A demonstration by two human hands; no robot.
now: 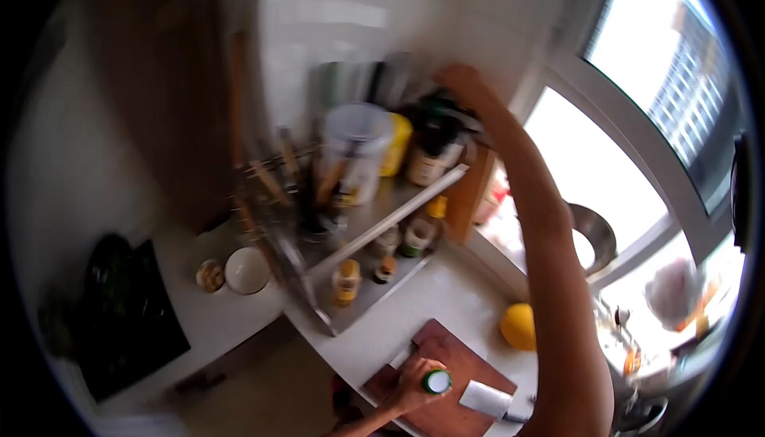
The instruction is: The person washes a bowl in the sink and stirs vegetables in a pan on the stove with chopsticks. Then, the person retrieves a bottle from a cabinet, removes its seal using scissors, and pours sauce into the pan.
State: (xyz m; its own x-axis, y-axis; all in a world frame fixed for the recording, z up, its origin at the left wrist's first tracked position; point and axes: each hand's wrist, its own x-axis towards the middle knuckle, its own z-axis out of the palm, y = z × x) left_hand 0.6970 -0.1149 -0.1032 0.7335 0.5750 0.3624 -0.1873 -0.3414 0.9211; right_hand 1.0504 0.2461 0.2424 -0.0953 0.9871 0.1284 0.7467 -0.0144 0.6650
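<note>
My left hand (pixel 409 387) is closed around a small green-rimmed container (pixel 437 382) whose round top looks whitish; its exact kind does not show. It is held over a reddish-brown cutting board (pixel 438 337). Beside it on the board lies a cleaver (pixel 486 399) with a broad pale blade. My right arm stretches far up to the rack, where my right hand (pixel 462 78) is at the back corner near the wall, above dark bottles (pixel 434 138). Motion blur smears its fingers, so any grip there is unclear.
A metal rack (pixel 382 226) carries a clear plastic tub (pixel 357 130), utensils and several seasoning bottles. A yellow round fruit (pixel 518 327) sits right of the board. A white bowl (pixel 247 270) and a dark cooktop (pixel 131 317) are left. Windows line the right.
</note>
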